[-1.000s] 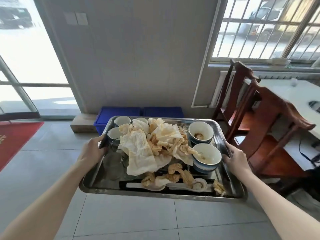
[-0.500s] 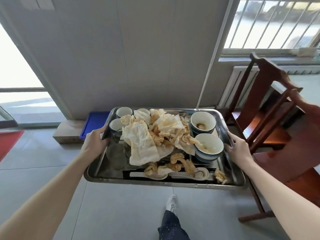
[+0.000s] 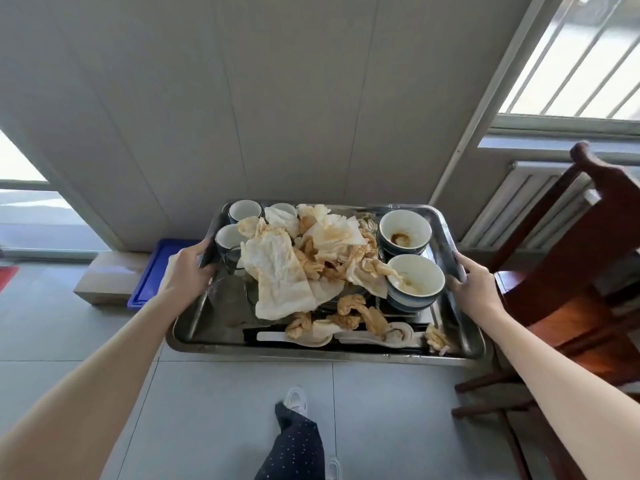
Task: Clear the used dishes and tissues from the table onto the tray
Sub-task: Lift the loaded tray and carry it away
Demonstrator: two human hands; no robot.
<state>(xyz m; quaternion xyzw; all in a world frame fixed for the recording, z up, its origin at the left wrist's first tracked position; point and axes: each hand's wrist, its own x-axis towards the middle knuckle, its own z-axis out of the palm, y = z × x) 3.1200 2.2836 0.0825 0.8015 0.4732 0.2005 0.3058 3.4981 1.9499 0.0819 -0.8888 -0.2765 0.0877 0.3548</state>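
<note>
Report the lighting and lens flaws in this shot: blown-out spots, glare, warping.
Head view: the window at upper right and the glass door at far left are washed out by daylight. Head view: the tray shows bright reflections along its rim. Head view: the seams of the wall splay outward from the wide-angle lens. Head view: the tissues and bowls are sharp.

One head-worn view looks forward and down, close over the tray [image 3: 214, 325], facing the wall [image 3: 277, 98] beyond it.
</note>
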